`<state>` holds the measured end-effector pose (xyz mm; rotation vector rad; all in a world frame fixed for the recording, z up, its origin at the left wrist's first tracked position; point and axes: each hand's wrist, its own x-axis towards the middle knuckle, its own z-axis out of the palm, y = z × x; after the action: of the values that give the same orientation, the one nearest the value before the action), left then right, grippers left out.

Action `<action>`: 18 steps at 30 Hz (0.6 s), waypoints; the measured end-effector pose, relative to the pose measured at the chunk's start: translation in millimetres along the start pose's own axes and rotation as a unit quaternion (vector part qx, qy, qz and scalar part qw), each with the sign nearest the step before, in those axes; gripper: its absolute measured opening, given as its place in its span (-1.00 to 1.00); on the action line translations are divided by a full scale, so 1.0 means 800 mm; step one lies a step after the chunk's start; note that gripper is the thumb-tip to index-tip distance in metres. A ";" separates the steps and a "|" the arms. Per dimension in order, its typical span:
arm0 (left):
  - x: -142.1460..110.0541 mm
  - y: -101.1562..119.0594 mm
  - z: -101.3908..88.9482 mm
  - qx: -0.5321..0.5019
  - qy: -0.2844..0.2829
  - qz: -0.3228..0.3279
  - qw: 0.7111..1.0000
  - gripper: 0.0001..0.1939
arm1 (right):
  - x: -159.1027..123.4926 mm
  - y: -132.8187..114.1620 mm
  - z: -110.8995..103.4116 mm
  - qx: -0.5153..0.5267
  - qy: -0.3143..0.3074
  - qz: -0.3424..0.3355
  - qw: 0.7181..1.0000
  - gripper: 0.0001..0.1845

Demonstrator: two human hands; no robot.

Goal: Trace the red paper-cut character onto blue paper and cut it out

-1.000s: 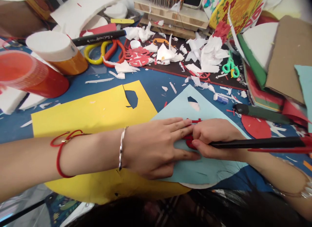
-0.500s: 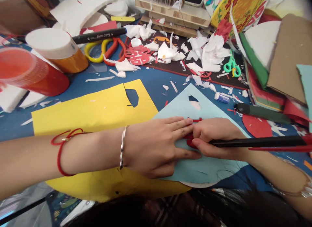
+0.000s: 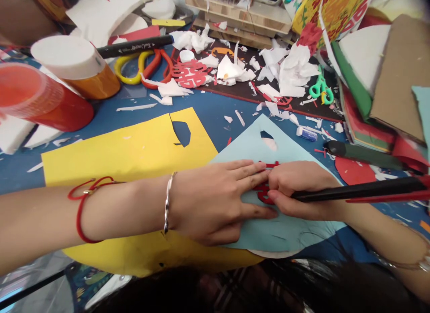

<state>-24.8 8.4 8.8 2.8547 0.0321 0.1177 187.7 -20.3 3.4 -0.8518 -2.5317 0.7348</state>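
My left hand (image 3: 215, 203) lies flat with fingers spread, pressing on a light blue sheet of paper (image 3: 268, 236) and overlapping yellow paper (image 3: 110, 156). Its fingertips touch a red paper cut-out (image 3: 264, 196) that lies on the blue sheet. Part of the cut-out is covered by both hands. Held in a closed grip by my right hand (image 3: 300, 189) is a black pen (image 3: 359, 189) with a red end and clip; its tip is hidden behind the fingers, over the cut-out. My hands meet at the fingertips. Both sheets have a cut hole near the top.
Left stand a red cup (image 3: 50, 102) and a white-lidded jar (image 3: 77, 71). Behind lie yellow-and-red-handled scissors (image 3: 144, 68), a black marker (image 3: 134, 46) and crumpled white scraps (image 3: 295, 68). On the right are small green scissors (image 3: 320, 89), an eraser (image 3: 306, 133), a dark green pen (image 3: 363, 154) and stacked paper (image 3: 366, 115).
My right hand has shifted slightly right, and the pen's rear end has tilted up a little. More of the red cut-out shows between the hands. My left hand stays in place.
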 end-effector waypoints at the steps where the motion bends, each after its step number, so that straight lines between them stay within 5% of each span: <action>1: 0.000 0.000 0.000 -0.002 0.000 0.001 1.000 -0.45 | 0.000 0.000 -0.001 0.000 -0.001 0.001 1.000 -0.63; 18: 0.000 0.000 -0.001 -0.022 0.000 -0.004 1.000 -0.45 | -0.002 -0.002 -0.009 0.064 -0.007 0.031 0.997 -0.64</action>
<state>-24.7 8.3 9.6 2.8105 0.0401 0.1160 192.0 -19.7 9.6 -0.8871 -2.4500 0.9146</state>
